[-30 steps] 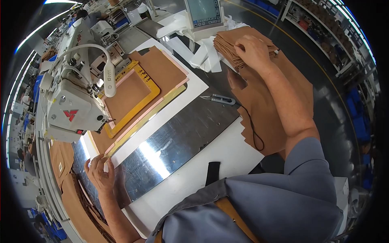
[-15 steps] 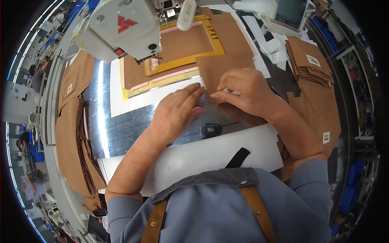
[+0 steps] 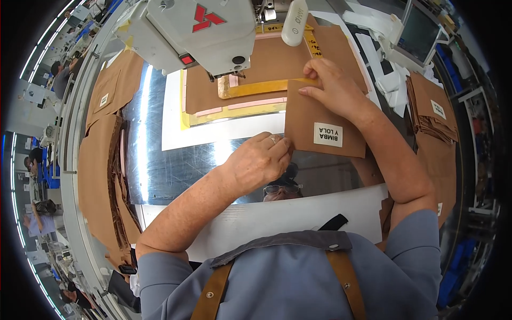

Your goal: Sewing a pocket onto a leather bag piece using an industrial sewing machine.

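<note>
A brown fabric panel (image 3: 320, 109) with a white printed label (image 3: 328, 134) near its lower edge lies in front of me, over the metal table plate. My left hand (image 3: 261, 160) pinches the panel at its lower left edge, fingers pressed together. At the panel's top edge my right hand (image 3: 336, 88) grips it, thumb on the near face and fingers behind. Just beyond, a yellow frame (image 3: 261, 89) lies on a larger brown fabric piece (image 3: 266, 58), below the head of a sewing machine (image 3: 208, 37).
Stacked brown pieces (image 3: 426, 101) lie at the right, more brown fabric (image 3: 96, 170) at the left. A white sheet (image 3: 170, 130) lies under the yellow template (image 3: 213, 116). A screen (image 3: 418, 32) stands at the far right. The metal plate (image 3: 160, 176) is shiny and reflective.
My right hand has moved away from me to the panel's top edge, and the white label now shows. My left fingers have closed on the panel's edge. The whole view has shifted.
</note>
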Demonstrator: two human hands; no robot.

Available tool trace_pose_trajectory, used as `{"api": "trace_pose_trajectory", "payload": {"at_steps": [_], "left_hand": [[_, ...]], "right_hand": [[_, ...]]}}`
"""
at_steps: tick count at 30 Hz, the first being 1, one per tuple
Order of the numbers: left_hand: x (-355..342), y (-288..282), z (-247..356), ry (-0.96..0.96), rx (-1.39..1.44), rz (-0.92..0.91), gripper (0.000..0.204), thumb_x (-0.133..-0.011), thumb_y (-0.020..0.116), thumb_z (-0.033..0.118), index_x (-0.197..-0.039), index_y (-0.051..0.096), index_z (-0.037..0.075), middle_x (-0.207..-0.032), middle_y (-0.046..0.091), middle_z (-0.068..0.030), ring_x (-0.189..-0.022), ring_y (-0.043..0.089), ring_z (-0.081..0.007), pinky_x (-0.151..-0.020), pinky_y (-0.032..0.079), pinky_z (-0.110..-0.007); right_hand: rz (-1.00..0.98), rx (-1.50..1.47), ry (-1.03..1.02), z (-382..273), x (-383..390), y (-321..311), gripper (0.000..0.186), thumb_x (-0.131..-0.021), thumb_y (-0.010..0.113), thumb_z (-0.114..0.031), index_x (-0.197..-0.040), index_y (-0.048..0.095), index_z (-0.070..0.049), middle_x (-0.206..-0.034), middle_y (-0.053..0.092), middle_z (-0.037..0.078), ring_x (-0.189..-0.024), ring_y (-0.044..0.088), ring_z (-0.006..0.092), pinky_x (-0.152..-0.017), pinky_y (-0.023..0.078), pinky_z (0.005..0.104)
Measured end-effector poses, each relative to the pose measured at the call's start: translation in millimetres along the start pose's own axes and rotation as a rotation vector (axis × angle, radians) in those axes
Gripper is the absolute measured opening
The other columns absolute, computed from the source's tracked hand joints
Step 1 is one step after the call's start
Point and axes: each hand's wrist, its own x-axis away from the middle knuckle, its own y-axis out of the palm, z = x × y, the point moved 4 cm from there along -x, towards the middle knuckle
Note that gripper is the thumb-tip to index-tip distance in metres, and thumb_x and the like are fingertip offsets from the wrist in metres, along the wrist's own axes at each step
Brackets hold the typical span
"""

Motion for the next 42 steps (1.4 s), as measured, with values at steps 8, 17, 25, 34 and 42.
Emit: {"api": "trace_pose_trajectory", "payload": {"at_steps": [8, 17, 25, 34, 42], "left_hand": [[0, 0, -11, 0.049, 0.019, 0.074, 0.024, -0.075, 0.071, 0.007, -0.097, 0.07, -0.002, -0.103, 0.066, -0.0117, -0.085, 0.067, -0.0208, -0.078, 0.057, -0.034], [-13, -4, -44, 0.045, -0.141, 0.05, 0.025, -0.076, 0.071, 0.006, -0.099, 0.069, -0.004, -0.103, 0.065, -0.01, -0.087, 0.065, -0.0206, -0.076, 0.055, -0.033], [-10, 4, -89, -0.114, -0.323, 0.146, 0.026, -0.077, 0.07, 0.005, -0.103, 0.069, 0.001, -0.096, 0.063, -0.0069, -0.076, 0.064, -0.0205, -0.066, 0.054, -0.033], [1, 13, -114, -0.342, -0.218, 0.232, 0.016, -0.086, 0.073, 0.01, -0.102, 0.071, 0.006, -0.077, 0.067, -0.0062, -0.063, 0.065, -0.0227, -0.055, 0.051, -0.034], [-1, 5, -112, -0.535, -0.229, -0.085, 0.042, -0.09, 0.075, 0.037, -0.122, 0.07, 0.011, -0.062, 0.067, -0.0045, -0.051, 0.063, -0.0203, -0.059, 0.051, -0.035]], "right_hand": [[-0.135, -0.343, 0.129, 4, -23, 6, 0.021, -0.094, 0.07, -0.022, -0.095, 0.068, -0.002, -0.079, 0.065, 0.003, -0.077, 0.06, 0.0099, -0.071, 0.048, 0.0279], [-0.082, -0.514, 0.102, 28, -85, 28, 0.022, -0.092, 0.076, -0.026, -0.092, 0.073, -0.004, -0.082, 0.072, 0.003, -0.08, 0.065, 0.0124, -0.073, 0.051, 0.0281], [-0.161, -0.209, 0.079, 5, -149, 37, 0.028, -0.095, 0.069, -0.033, -0.1, 0.071, -0.005, -0.086, 0.07, 0.004, -0.079, 0.064, 0.0142, -0.074, 0.051, 0.0308], [-0.119, -0.109, 0.149, 26, -175, 76, 0.03, -0.093, 0.069, -0.039, -0.107, 0.073, -0.013, -0.102, 0.075, 0.007, -0.091, 0.071, 0.021, -0.08, 0.055, 0.038], [-0.026, -0.1, 0.131, 38, -187, 94, 0.03, -0.093, 0.067, -0.039, -0.108, 0.074, -0.013, -0.104, 0.075, 0.008, -0.093, 0.071, 0.0222, -0.08, 0.056, 0.0385]]}}
